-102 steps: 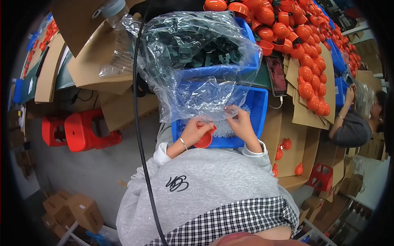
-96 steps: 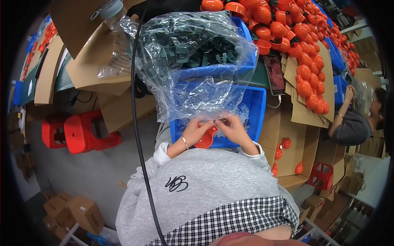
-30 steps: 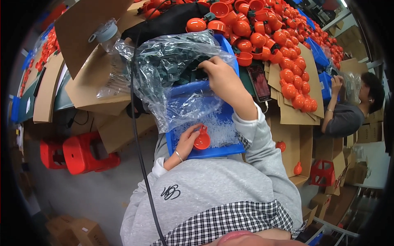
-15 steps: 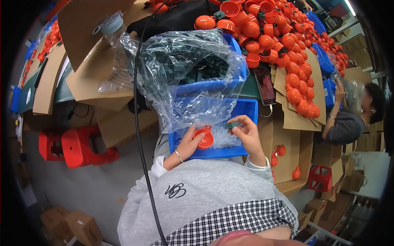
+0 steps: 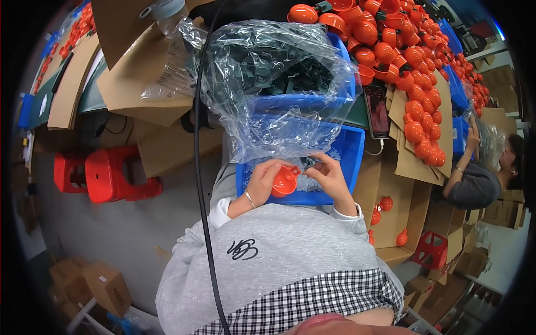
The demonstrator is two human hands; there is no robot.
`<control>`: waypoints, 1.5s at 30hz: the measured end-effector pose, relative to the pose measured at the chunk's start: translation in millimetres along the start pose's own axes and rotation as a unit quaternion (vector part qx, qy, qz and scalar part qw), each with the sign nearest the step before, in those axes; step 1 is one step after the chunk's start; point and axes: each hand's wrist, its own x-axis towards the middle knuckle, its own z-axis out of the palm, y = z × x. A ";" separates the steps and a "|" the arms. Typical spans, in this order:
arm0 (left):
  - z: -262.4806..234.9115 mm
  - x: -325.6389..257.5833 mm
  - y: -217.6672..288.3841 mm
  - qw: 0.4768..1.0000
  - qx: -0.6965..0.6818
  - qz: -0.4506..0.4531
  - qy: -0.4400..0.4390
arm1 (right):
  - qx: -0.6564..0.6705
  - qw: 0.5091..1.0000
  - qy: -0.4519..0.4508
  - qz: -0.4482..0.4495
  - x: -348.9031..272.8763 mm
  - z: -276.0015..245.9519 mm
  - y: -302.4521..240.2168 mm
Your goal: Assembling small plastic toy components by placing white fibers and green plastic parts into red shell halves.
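My left hand [image 5: 260, 185] is closed on a small orange plastic cup [image 5: 285, 184], tilted so that its tab points toward my other hand. My right hand [image 5: 331, 180] pinches a small dark green plastic part [image 5: 307, 161] between thumb and fingers, close beside the cup's tab. Whether part and tab touch I cannot make out. Both hands are over a blue bin [image 5: 358, 149] that holds many small whitish pieces. Beyond it, a second blue bin [image 5: 290, 101] is heaped with dark green parts [image 5: 301, 75], partly covered by a clear plastic bag [image 5: 226, 84].
Orange cups [image 5: 385, 53] are piled at the far right, with rows of them on cardboard sheets [image 5: 416, 162]. A phone [image 5: 377, 114] lies beside the bins. A black cable [image 5: 200, 162] hangs across the view. Red stools [image 5: 114, 176] stand left; a co-worker [image 5: 474, 181] sits right.
My hands have come closer together. The orange cup has turned, its tab now toward the right, and the green part has moved in beside it. The view has shifted slightly.
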 end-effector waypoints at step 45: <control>-12.1 -2.5 4.4 0.993 0.114 -0.030 0.007 | -0.426 0.878 -0.019 -0.219 -13.4 39.5 -17.5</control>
